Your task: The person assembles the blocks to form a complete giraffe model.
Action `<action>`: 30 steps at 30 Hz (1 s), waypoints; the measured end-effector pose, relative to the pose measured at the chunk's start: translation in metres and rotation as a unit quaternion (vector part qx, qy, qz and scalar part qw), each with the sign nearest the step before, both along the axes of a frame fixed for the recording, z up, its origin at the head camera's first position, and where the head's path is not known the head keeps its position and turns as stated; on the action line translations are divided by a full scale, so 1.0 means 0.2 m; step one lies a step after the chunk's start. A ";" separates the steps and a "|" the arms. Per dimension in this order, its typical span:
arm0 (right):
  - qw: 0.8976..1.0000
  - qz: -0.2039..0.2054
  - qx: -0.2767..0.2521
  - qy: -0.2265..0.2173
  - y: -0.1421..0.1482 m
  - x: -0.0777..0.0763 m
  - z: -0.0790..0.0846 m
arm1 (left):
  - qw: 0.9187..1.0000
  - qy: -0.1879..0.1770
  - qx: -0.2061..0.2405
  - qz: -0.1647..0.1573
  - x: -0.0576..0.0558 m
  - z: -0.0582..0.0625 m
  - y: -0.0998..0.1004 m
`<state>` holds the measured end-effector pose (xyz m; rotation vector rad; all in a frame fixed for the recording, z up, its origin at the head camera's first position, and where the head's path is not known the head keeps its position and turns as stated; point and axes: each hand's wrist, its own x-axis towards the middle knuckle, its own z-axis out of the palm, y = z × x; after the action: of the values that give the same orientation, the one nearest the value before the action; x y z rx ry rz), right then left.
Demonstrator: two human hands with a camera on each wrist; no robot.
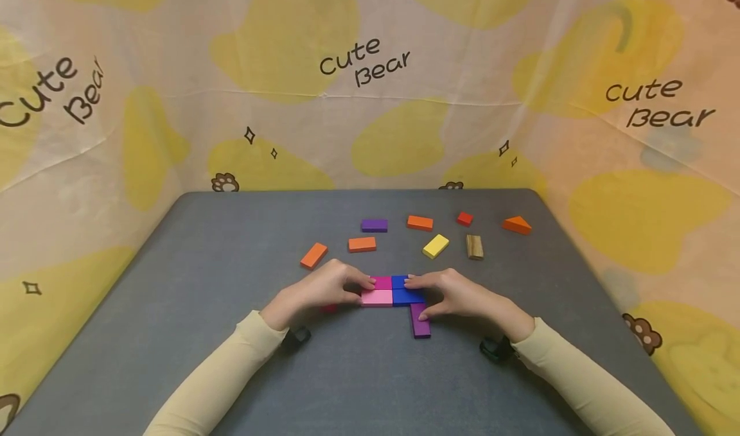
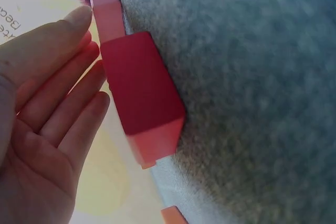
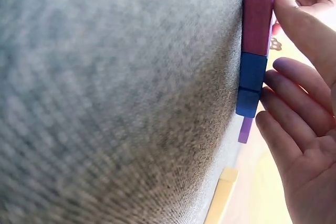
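Flat on the table lies a group of touching blocks: a magenta block [image 1: 381,282], a light pink block [image 1: 377,298], two blue blocks [image 1: 407,296] and a purple block [image 1: 420,323] extending toward the person. At its left end, my left hand [image 1: 324,291] rests its fingertips on the magenta block, with the thumb by the light pink one. My right hand [image 1: 462,295] touches the blue blocks with its fingers, while its thumb lies on the purple block. Both wrist views show fairly straight fingers. A red block [image 2: 139,82] sits beneath the left hand, mostly hidden in the head view.
Behind the group are several orange blocks [image 1: 361,244], another purple block [image 1: 374,225], a yellow block [image 1: 435,246], a small red block [image 1: 465,218], a wood-grain block [image 1: 475,247] and an orange triangle [image 1: 517,225]. Patterned cloth [image 1: 370,140] surrounds the grey table [image 1: 243,230].
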<state>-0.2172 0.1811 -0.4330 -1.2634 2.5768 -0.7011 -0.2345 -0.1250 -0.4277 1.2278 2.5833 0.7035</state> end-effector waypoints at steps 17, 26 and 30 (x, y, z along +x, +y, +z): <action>1.000 -0.004 0.003 -0.010 0.00 0.00 0.00 | 0.990 0.004 0.101 0.100 -0.11 0.08 -0.25; 1.000 -0.003 0.001 -0.013 0.00 0.00 0.00 | 0.980 -0.065 0.065 0.178 -0.25 0.03 -0.47; 1.000 -0.002 -0.002 -0.015 0.00 0.00 0.00 | 0.982 -0.077 0.052 0.167 -0.29 0.01 -0.52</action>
<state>-0.2172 0.1816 -0.4327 -1.2391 2.5558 -0.7210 -0.2924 -0.2284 -0.4259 0.7337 2.6756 0.9654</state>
